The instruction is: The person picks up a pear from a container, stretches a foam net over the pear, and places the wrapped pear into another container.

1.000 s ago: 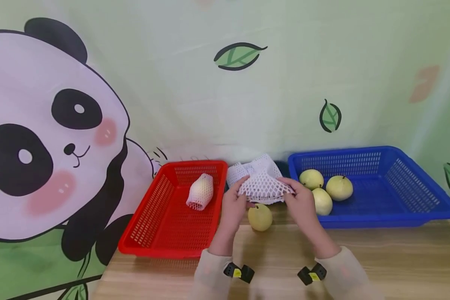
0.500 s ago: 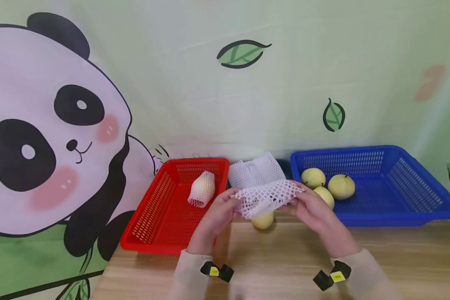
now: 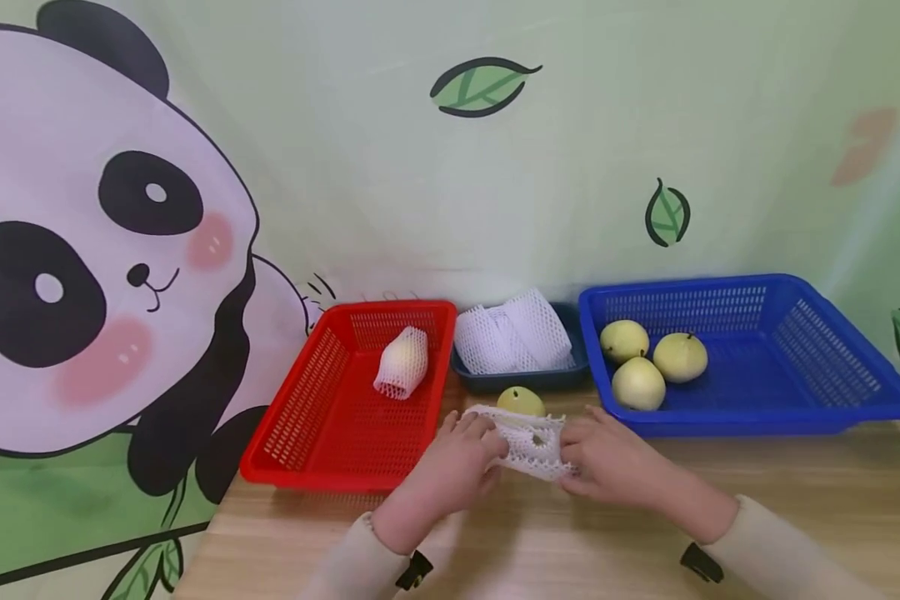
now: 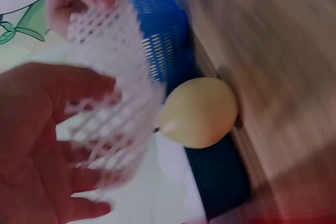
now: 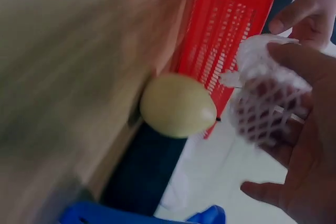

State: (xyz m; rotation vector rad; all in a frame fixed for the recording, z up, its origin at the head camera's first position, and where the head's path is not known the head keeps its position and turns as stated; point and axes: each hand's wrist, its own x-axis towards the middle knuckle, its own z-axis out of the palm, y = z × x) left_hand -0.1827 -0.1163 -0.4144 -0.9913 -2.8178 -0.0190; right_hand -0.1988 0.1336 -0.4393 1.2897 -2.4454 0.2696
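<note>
A white foam fruit net [image 3: 534,447] is stretched between my two hands, close over the table. My left hand [image 3: 461,457] grips its left end, with the thumb on one side and fingers inside the mesh in the left wrist view. At the other end my right hand [image 3: 607,454] pinches the net, some of its fingers behind the mesh [image 5: 268,108]. Just beyond the net stands a yellow-green pear [image 3: 521,401] on the table, stem up, its near side partly covered by the net in the head view.
A red basket [image 3: 330,477] at left holds one net-wrapped pear [image 3: 403,363]. The blue basket [image 3: 765,423] at right holds 3 bare pears [image 3: 639,384]. Between them, a dark tray [image 3: 521,381] holds more foam nets [image 3: 513,335]. A panda-print cloth [image 3: 360,167] hangs behind.
Both hands have drawn the net from over the tray back toward the table's near side and lowered it. The pear, covered half a second ago, shows its top again.
</note>
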